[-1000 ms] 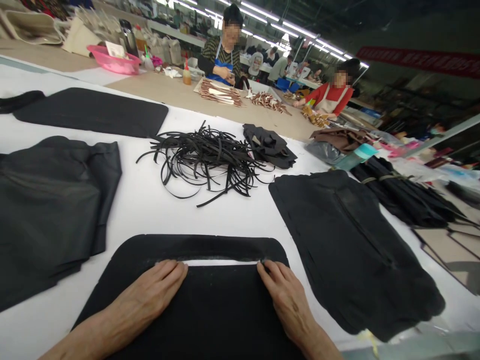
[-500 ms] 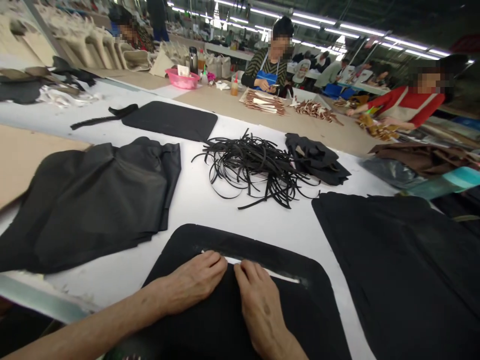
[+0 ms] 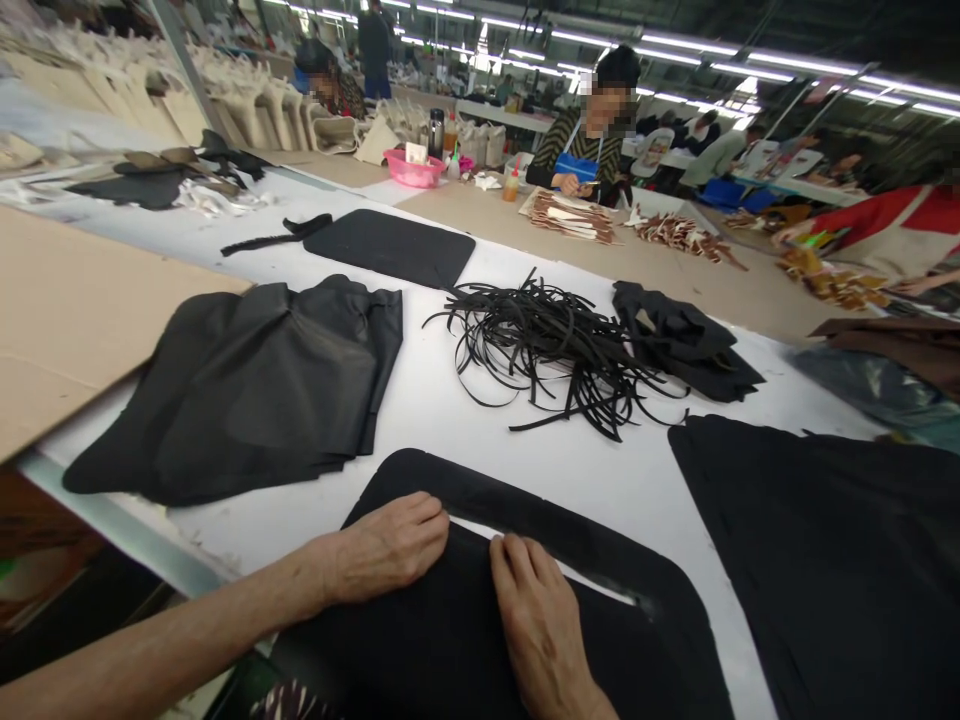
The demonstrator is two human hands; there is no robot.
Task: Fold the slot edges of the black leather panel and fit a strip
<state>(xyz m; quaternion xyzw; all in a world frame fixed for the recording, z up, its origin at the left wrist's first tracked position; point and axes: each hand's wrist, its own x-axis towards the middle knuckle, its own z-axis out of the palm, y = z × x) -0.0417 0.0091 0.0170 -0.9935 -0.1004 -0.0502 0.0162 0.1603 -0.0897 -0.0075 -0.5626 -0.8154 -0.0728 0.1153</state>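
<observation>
A black rounded-corner panel [image 3: 465,630], leather-like, lies on the white tabletop in front of me. Along its upper part runs a long narrow slit [image 3: 596,587] with white showing through. My left hand [image 3: 397,545] has its fingers curled down and closed on the lower edge of the slit, covering its left end. A short way to the right, my right hand [image 3: 538,610] bends its fingers over the same edge near the middle. Both sets of fingertips are partly hidden, and the slit's right end is uncovered.
Beyond the panel lies a tangle of black strips [image 3: 555,350]. Stacked black pieces sit left [image 3: 262,400] and right [image 3: 832,560]; another black panel [image 3: 390,245] lies farther back. A beige board [image 3: 90,320] is at left. Across the table, a co-worker [image 3: 585,150] handles something small.
The view has turned left, so the scene sits farther right. My left hand has moved left along the slit, widening the gap between my hands. My right hand stays near the middle.
</observation>
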